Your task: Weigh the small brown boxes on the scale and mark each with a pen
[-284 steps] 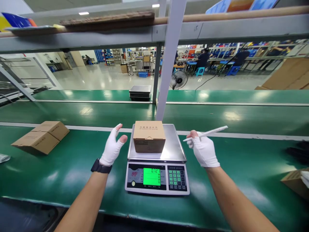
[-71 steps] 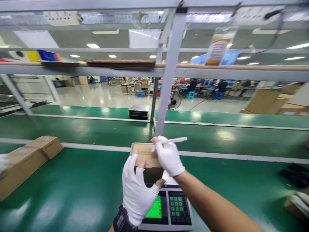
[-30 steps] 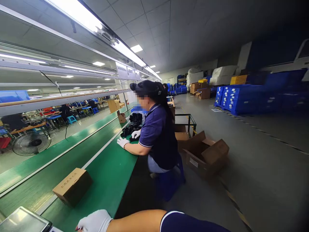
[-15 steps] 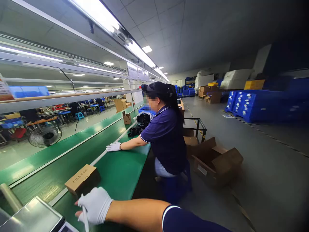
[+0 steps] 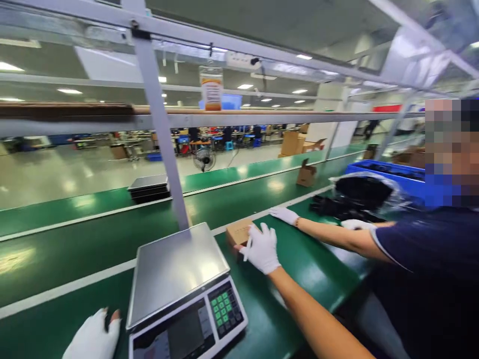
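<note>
Carton (image 5: 235, 230): just right of the scale (image 5: 179, 274), on your desk (image 5: 310, 269).
Right hand (image 5: 263, 249): right of the scale, your fingers pinching a white pen (image 5: 247, 248).
Left hand (image 5: 92, 336): left of the scale, your thumb and fingers apart.

Left hand (image 5: 93, 336) and weighing scale (image 5: 183, 294) cut off at bottom edge. Right hand (image 5: 262, 248) hides part of white pen (image 5: 247, 248) and cardboard carton (image 5: 235, 233); carton contact cannot be told from this angle. Carton print (image 5: 242, 230) blurred, illegible.
</note>
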The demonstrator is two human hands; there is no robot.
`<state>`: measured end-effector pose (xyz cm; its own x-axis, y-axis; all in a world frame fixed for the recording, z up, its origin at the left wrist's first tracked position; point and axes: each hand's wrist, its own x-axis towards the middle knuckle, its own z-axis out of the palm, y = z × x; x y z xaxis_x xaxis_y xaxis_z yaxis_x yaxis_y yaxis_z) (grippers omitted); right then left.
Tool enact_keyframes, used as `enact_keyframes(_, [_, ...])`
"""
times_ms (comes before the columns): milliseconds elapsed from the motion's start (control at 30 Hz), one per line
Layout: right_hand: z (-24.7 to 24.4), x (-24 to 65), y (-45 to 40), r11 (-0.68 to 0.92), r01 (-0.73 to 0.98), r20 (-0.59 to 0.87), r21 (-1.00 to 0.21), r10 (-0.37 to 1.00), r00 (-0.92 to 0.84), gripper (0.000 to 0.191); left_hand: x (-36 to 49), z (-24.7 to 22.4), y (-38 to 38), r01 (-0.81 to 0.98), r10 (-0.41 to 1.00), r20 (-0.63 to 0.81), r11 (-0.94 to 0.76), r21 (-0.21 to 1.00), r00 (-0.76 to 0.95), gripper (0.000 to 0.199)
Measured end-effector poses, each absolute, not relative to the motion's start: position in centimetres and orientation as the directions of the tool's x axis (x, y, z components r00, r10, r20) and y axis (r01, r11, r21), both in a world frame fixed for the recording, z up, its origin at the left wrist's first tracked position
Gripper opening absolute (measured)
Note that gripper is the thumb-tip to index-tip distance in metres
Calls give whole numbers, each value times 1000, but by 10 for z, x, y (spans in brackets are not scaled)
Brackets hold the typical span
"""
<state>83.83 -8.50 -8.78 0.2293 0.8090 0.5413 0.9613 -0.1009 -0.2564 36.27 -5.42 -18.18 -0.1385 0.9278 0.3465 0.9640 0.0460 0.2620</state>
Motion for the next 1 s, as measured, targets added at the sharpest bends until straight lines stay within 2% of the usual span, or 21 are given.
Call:
enact_keyframes(100, [-102, 843, -73, -147, 947, 533, -284, 798, 283, 77, 349, -196, -49, 978, 963, 248, 58, 199, -107, 49])
enact_keyframes(233, [-115, 851, -48, -86, 922, 572, -377, 762, 305, 82, 354, -201, -45, 990, 946, 303, 80, 115, -112, 51])
enact_keyframes(367, [-95, 868, -26, -58, 720, 480, -692, 707, 519, 76, 356, -202, -46, 992, 940, 321, 92, 87, -116, 48])
enact_keyframes(433, [-72, 864, -28, 48, 610, 466, -791, 693, 550, 76, 356, -200, -47, 992, 938, 324, 97, 86, -120, 46])
enact_keyframes(533, [-35, 837, -47, 230, 661, 570, -714, 739, 359, 77, 357, -197, -48, 992, 938, 328, 95, 84, -117, 42])
enact_keyframes(600, [-18, 815, -59, 342, 642, 579, -686, 792, 196, 75, 358, -194, -49, 992, 936, 334, 91, 86, -114, 41])
enact_keyframes(633, [-13, 806, -63, 386, 584, 565, -714, 810, 156, 72, 359, -193, -50, 992, 933, 341, 90, 91, -116, 41])
enact_keyframes(700, [-16, 798, -62, 411, 438, 530, -799, 826, 193, 62, 359, -192, -51, 990, 924, 365, 79, 120, -118, 40])
enact_keyframes(800, [-52, 804, -46, 284, 288, 380, -915, 848, 370, 53, 360, -191, -52, 984, 911, 393, 61, 170, -124, 38])
enact_keyframes(900, [-111, 811, -36, 68, 199, 144, -978, 904, 402, 56, 360, -189, -53, 980, 914, 385, 62, 191, -133, 37])
enact_keyframes(1000, [-158, 806, -46, -74, 373, 85, -925, 916, 392, 50, 359, -185, -53, 971, 920, 362, 66, 229, -148, 39])
